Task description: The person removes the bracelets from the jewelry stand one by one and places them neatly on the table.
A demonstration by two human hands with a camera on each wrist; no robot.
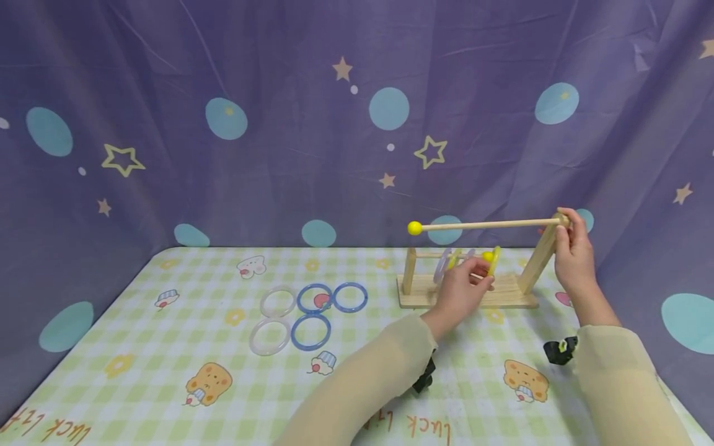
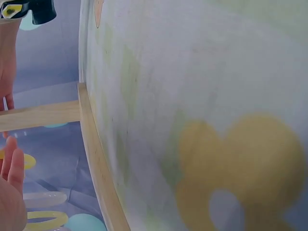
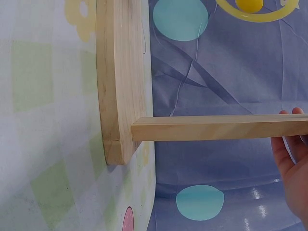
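Note:
A wooden ring stand (image 1: 468,298) stands at the right of the table, with a short post, a taller slanted post (image 1: 538,263) and two rods. My right hand (image 1: 576,254) grips the top of the tall post, where the upper rod (image 1: 491,224) joins. That rod points left and ends in a yellow ball (image 1: 414,228). At the lower rod's tip, my left hand (image 1: 462,288) pinches a yellow ring (image 1: 494,261), which encircles or overlaps the yellow ball (image 3: 249,4) there. Behind that hand, a pale purple ring (image 1: 442,265) and other rings hang on the lower rod, partly hidden.
Left of the stand, three blue rings (image 1: 311,332) and two clear pale rings (image 1: 270,336) lie flat on the checked tablecloth (image 1: 184,334). A purple patterned curtain (image 1: 290,155) hangs behind and beside the table. Black straps (image 1: 560,350) sit at the wrists.

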